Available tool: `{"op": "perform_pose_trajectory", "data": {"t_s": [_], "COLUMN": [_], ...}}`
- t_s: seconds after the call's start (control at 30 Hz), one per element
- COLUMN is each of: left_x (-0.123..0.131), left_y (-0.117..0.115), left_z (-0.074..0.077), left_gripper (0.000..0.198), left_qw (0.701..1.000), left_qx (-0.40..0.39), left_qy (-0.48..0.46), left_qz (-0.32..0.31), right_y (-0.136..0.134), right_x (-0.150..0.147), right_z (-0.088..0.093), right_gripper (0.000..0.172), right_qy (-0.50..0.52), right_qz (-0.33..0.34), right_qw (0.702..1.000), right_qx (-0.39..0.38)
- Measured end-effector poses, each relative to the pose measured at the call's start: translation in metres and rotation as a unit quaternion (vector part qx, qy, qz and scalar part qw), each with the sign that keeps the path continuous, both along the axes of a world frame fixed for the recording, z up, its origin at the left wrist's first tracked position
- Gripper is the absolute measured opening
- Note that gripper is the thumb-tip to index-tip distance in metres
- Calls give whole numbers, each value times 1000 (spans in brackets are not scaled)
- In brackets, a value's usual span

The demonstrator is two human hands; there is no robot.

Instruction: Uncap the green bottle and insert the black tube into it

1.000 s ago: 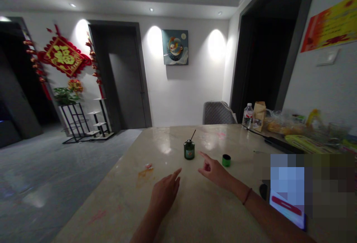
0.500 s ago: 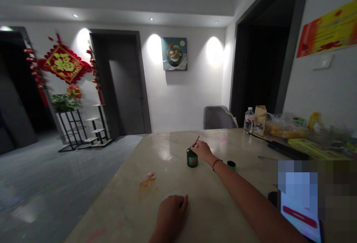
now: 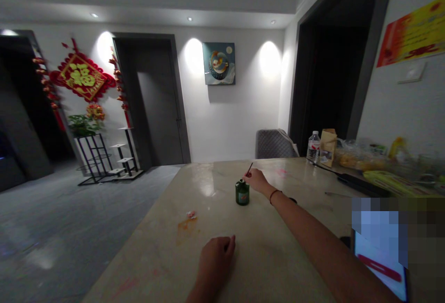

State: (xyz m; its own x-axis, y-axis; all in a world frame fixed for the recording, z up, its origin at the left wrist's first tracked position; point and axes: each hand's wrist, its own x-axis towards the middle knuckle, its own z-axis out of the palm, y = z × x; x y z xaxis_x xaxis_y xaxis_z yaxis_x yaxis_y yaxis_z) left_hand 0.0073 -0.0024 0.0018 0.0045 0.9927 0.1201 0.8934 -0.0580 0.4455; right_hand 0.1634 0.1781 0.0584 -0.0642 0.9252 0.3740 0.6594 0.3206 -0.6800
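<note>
While the right hand (image 3: 257, 181) sits up there, what are its fingers doing?

Looks like they're pinching a thin black stick (image 3: 249, 169) just above a small green glass bottle (image 3: 242, 192), which stands at 1 o'clock from the left hand (image 3: 215, 259).

And the left one?

Resting on the marble tabletop (image 3: 149, 252), fingers loosely curled, holding nothing. There's an orange smear (image 3: 187, 226) at its 11 o'clock.

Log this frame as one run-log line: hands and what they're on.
right hand: holding black stick, beside green bottle | left hand: resting on stone table
</note>
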Motion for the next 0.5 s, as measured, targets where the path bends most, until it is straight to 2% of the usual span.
{"op": "perform_pose_trajectory", "data": {"t_s": [0.33, 0.5], "left_x": [0, 2], "left_y": [3, 4], "left_z": [0, 0], "left_gripper": [46, 45], "left_qw": [1000, 1000], "left_qx": [-2, -8], "left_qy": [11, 17], "left_qz": [3, 13], "right_y": [-6, -23], "right_x": [54, 84], "right_z": [55, 64], "right_gripper": [12, 10], "right_qy": [91, 135], "right_qz": [40, 81], "right_qw": [995, 987], "right_qx": [17, -40]}}
